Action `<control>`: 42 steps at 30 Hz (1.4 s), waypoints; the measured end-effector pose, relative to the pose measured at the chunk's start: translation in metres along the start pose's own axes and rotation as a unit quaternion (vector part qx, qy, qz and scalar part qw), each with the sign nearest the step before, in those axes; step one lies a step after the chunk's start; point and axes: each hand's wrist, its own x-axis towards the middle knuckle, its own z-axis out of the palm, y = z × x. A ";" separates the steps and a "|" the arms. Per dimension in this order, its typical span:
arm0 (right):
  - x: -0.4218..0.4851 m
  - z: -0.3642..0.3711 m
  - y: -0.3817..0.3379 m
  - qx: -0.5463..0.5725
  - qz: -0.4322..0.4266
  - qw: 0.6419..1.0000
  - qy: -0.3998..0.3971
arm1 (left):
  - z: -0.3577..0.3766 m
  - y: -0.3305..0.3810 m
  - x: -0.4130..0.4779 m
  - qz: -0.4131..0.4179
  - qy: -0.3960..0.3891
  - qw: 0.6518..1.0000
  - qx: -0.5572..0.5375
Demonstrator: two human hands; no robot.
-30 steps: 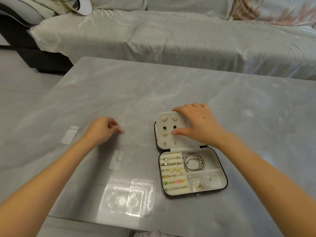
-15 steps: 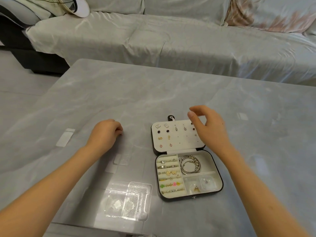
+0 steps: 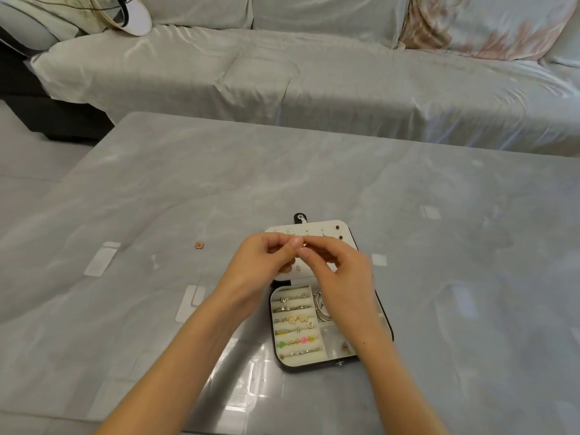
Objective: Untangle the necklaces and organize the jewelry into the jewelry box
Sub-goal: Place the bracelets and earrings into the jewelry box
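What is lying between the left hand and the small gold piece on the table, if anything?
Nothing visible. The gold piece lies alone on the bare table, left of the left hand. Both hands are occupied, pinching something tiny above the jewelry box lid.

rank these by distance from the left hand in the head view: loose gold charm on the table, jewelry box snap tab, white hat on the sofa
1. Jewelry box snap tab, just beyond the left hand.
2. Loose gold charm, out to its left on the table.
3. White hat, far back-left on the sofa.
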 end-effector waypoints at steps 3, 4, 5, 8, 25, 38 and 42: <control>0.000 -0.013 0.002 0.037 0.050 0.998 0.012 | 0.007 0.000 0.004 -0.012 -0.041 0.999 -0.002; 0.000 -0.017 0.004 0.054 0.067 0.996 0.006 | 0.007 0.001 0.005 -0.022 -0.064 0.998 -0.004; 0.000 -0.022 0.005 0.072 0.079 0.994 -0.005 | 0.006 0.001 0.006 -0.033 -0.088 0.996 -0.004; 0.000 -0.029 0.007 0.117 0.092 0.987 -0.055 | 0.000 0.003 0.007 -0.065 -0.156 0.986 -0.012; 0.059 -0.042 0.034 -0.199 0.078 0.969 -0.125 | -0.034 0.016 0.036 -0.126 0.027 0.983 -0.133; 0.103 -0.023 0.029 -0.310 0.154 0.891 -0.294 | -0.048 -0.004 0.041 -0.021 0.081 0.996 -0.028; 0.114 -0.018 0.022 -0.338 0.187 0.870 -0.307 | -0.052 -0.005 0.042 -0.022 0.073 0.997 -0.032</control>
